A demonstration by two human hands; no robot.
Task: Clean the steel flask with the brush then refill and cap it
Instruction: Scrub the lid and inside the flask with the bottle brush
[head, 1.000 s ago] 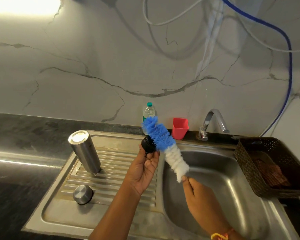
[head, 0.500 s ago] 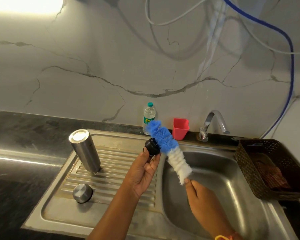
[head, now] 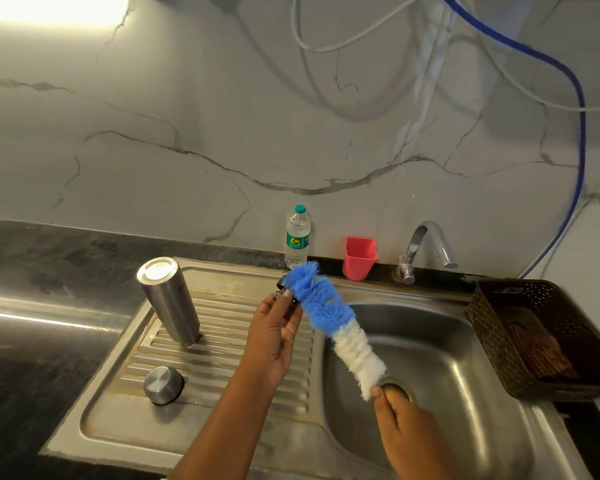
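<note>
Brush point(head: 326, 313), in right hand point(head: 413, 434), shifted over stopper point(head: 280, 287) | left hand point(head: 274, 337) pinches stopper

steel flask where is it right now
In the head view the steel flask stands on the drainboard, left of the sink basin, behind the round steel cap.

Round the steel sink basin point(head: 447, 358), a clear plastic water bottle point(head: 297, 237) is stood at eleven o'clock and a chrome tap point(head: 426, 249) at twelve, with a red cup point(head: 359, 258) set between them against the marble wall point(head: 153, 133). A brown perforated basket point(head: 492, 327) is placed at three o'clock. A blue hose point(head: 581, 133) is hung at one o'clock.
</note>
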